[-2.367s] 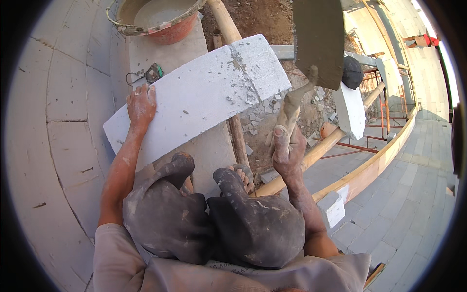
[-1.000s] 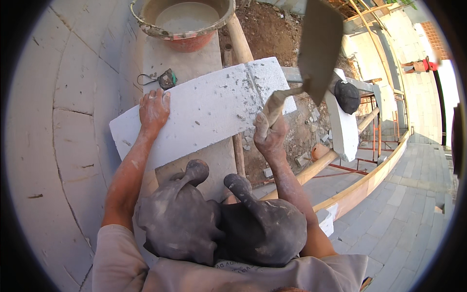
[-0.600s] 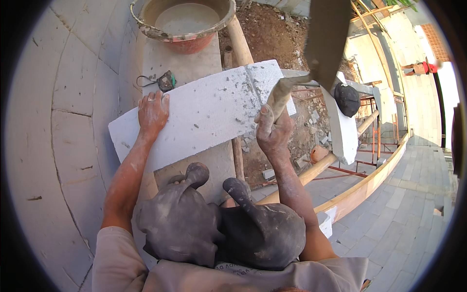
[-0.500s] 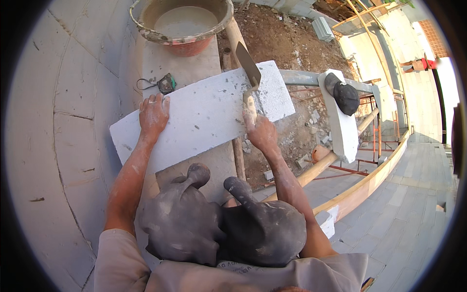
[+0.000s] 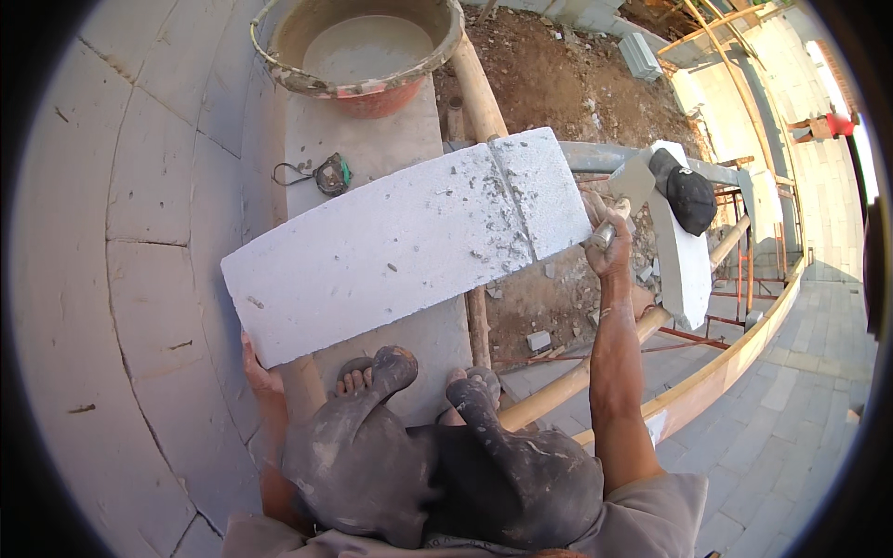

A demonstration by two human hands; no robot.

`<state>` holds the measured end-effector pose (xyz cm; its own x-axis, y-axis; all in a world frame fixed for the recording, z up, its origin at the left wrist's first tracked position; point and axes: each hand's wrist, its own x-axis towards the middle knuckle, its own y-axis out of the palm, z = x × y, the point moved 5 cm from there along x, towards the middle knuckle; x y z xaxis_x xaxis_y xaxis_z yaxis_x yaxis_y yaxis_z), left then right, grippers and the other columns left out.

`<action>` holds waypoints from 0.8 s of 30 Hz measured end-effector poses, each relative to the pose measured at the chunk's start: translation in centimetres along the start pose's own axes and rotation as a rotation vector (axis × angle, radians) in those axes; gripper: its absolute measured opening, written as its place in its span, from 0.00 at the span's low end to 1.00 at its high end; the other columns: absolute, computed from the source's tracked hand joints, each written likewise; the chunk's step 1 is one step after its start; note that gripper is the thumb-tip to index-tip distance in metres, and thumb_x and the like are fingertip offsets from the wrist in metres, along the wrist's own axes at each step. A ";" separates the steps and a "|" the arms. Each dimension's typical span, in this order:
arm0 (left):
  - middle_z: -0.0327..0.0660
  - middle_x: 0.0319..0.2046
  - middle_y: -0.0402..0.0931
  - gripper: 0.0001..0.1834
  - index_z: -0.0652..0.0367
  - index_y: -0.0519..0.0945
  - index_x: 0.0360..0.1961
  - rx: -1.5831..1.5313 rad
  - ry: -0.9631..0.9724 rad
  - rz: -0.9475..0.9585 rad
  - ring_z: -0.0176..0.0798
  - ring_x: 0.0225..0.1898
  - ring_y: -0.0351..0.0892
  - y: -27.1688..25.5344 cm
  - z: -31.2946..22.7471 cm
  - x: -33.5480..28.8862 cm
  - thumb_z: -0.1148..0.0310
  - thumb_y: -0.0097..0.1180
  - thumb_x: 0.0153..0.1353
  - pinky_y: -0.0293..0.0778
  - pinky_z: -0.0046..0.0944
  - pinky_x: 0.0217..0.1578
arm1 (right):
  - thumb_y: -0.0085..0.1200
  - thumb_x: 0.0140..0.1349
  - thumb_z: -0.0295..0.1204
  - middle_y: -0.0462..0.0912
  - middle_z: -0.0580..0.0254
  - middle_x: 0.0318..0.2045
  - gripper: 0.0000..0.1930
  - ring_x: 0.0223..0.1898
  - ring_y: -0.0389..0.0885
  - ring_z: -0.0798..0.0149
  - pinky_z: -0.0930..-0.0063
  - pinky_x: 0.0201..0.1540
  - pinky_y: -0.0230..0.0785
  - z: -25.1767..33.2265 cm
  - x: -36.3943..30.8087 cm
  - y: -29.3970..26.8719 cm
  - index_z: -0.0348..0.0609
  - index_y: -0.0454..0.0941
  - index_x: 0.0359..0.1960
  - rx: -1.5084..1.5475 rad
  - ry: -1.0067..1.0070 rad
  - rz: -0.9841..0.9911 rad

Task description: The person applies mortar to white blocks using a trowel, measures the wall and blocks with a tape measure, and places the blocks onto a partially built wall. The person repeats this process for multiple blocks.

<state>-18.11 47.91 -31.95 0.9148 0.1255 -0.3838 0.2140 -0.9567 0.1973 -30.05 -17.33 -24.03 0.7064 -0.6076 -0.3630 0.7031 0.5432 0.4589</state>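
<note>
A long white lightweight block (image 5: 372,251) lies slantwise before my knees. Across it near its right end runs a dark scored groove, with grey crumbs scattered around. My left hand (image 5: 260,369) grips the block's lower left end, its fingers partly hidden by the block. At the opposite end, my right hand (image 5: 609,244) is closed round the handle of a trowel and sits against the block's right edge. The trowel's blade (image 5: 634,182) points up and to the right, past the block.
A red bucket (image 5: 381,100) of grey slurry stands at the far left, with a tape measure (image 5: 332,175) near it. A black cap (image 5: 691,200) rests on another white block (image 5: 686,279) at right. Wooden poles (image 5: 558,389) and a grey block wall (image 5: 153,279) flank me.
My left hand has gone from the block's top edge down to its left end. The trowel, in my right hand, has left the groove for the right end. Crumbs and the groove now show plainly.
</note>
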 end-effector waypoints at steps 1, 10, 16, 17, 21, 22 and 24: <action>0.49 0.59 0.71 0.30 0.63 0.67 0.63 -0.143 -0.161 -0.023 0.51 0.59 0.70 -0.3 0.9 0.8 0.56 0.52 0.66 0.66 0.51 0.59 | 0.50 0.59 0.41 0.73 0.49 0.61 0.35 0.58 0.72 0.52 0.58 0.64 0.59 -1.4 0.9 -0.5 0.31 0.62 0.65 0.171 0.038 0.005; 0.43 0.53 0.75 0.27 0.62 0.72 0.59 0.192 -0.167 0.186 0.48 0.55 0.74 2.2 -8.4 -1.2 0.58 0.56 0.62 0.68 0.51 0.57 | 0.50 0.55 0.44 0.82 0.54 0.48 0.29 0.52 0.79 0.53 0.51 0.60 0.66 1.9 -2.5 -0.1 0.36 0.73 0.55 0.144 -0.014 -0.181; 0.45 0.50 0.75 0.27 0.63 0.74 0.54 0.165 -0.390 0.004 0.48 0.52 0.73 2.3 -12.8 1.3 0.58 0.58 0.57 0.67 0.50 0.56 | 0.54 0.54 0.37 0.77 0.68 0.30 0.12 0.29 0.76 0.67 0.58 0.40 0.73 8.6 -6.0 3.9 0.45 0.77 0.37 -0.168 0.080 -0.262; 0.45 0.50 0.75 0.27 0.63 0.74 0.54 0.206 -0.384 -0.068 0.48 0.53 0.73 2.6 -12.8 2.6 0.57 0.59 0.56 0.67 0.50 0.56 | 0.53 0.54 0.38 0.76 0.70 0.29 0.14 0.28 0.75 0.68 0.57 0.42 0.72 8.7 -5.8 4.8 0.44 0.78 0.37 -0.202 0.058 -0.261; 0.48 0.52 0.74 0.29 0.63 0.74 0.55 0.393 -0.294 -0.175 0.48 0.55 0.70 4.2 -13.6 6.0 0.54 0.59 0.58 0.65 0.46 0.57 | 0.58 0.53 0.30 0.78 0.66 0.31 0.17 0.24 0.74 0.70 0.74 0.30 0.72 8.4 -8.4 6.9 0.34 0.78 0.44 -0.271 -0.116 -0.226; 0.49 0.53 0.74 0.29 0.63 0.74 0.55 0.435 -0.245 -0.212 0.47 0.55 0.70 4.5 -13.9 6.4 0.53 0.58 0.58 0.64 0.45 0.57 | 0.58 0.54 0.26 0.79 0.61 0.33 0.18 0.26 0.75 0.72 0.79 0.28 0.70 8.3 -9.8 7.6 0.29 0.76 0.46 -0.346 -0.227 -0.196; 0.50 0.53 0.73 0.31 0.65 0.74 0.56 0.514 -0.167 -0.229 0.47 0.56 0.69 5.0 -14.7 6.6 0.51 0.57 0.59 0.64 0.43 0.57 | 0.60 0.57 0.26 0.80 0.59 0.35 0.20 0.30 0.79 0.71 0.79 0.29 0.71 6.9 -13.6 9.1 0.29 0.75 0.50 -0.427 -0.417 -0.184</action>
<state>-5.94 47.78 -20.28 0.7898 0.3409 -0.5100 0.1681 -0.9198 -0.3545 -33.83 -8.13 -9.29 0.5403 -0.8413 -0.0187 0.8414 0.5398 0.0234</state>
